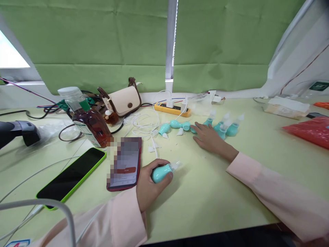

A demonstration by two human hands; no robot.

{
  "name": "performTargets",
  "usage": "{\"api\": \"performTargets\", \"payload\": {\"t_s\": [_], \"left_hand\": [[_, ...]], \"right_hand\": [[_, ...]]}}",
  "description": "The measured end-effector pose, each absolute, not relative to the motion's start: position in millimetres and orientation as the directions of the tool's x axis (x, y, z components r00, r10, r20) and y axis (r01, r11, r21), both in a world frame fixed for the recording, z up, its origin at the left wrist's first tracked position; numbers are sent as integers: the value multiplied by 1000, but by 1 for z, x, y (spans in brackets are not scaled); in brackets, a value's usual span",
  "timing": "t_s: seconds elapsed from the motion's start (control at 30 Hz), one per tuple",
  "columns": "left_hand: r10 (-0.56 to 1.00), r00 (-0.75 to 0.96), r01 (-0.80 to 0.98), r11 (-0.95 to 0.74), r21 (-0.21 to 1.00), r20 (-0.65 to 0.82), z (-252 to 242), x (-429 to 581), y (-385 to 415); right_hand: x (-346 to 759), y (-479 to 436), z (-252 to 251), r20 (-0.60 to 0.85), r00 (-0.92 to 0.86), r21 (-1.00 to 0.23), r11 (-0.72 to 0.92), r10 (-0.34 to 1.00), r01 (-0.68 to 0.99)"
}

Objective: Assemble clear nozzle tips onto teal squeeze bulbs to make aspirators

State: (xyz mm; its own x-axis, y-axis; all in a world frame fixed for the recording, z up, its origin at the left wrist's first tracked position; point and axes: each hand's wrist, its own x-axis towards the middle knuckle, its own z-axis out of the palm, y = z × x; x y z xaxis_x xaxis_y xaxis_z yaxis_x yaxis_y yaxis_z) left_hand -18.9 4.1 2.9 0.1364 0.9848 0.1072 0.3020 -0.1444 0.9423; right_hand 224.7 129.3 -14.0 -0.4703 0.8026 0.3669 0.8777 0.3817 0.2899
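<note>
My left hand (pixel 151 183) is wrapped round a turquoise nasal aspirator (pixel 161 173), a squeeze bulb whose clear nozzle points up to the right. Farther back, my right hand (pixel 207 137) reaches over the table with fingers spread, its fingertips at a turquoise bulb partly hidden beneath them. Left of those fingers lie loose bulbs without nozzles, among them a left one (pixel 164 129) and a middle one (pixel 175 124). Small white pieces (pixel 180 131) lie in front of them. Several aspirators with clear nozzles, such as the rightmost one (pixel 232 129), stand behind and beside my right hand.
Left of my left hand are a lit phone (pixel 125 164), a green-edged phone (pixel 72 175) and a bottle of dark liquid (pixel 91 125). Behind are a cream handbag (pixel 125 101), white cable and a yellow power strip (pixel 172 109). A red plastic bag (pixel 311 130) lies right.
</note>
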Motion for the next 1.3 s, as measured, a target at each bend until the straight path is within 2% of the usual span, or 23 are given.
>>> {"api": "performTargets", "payload": {"t_s": [0.37, 0.57, 0.73, 0.87, 1.2, 1.3], "left_hand": [[981, 154, 315, -160, 935, 116, 3, -18, 5], [981, 153, 312, -165, 936, 122, 2, -18, 6], [978, 163, 316, -177, 932, 130, 2, -17, 6], [978, 152, 342, -185, 921, 141, 2, -17, 5], [978, 155, 433, -195, 880, 140, 2, -16, 5], [974, 170, 450, -210, 868, 148, 2, -17, 4]], "right_hand": [[217, 125, -15, 429, -521, 277, 442, 738, 853], [211, 121, -18, 549, -607, 194, 619, 575, 761], [204, 116, -19, 540, -677, 162, 727, 500, 667], [200, 112, -20, 515, -691, 160, 735, 507, 659], [194, 101, -18, 491, -638, 61, 707, 593, 704], [197, 105, -21, 523, -596, 43, 680, 609, 732]]}}
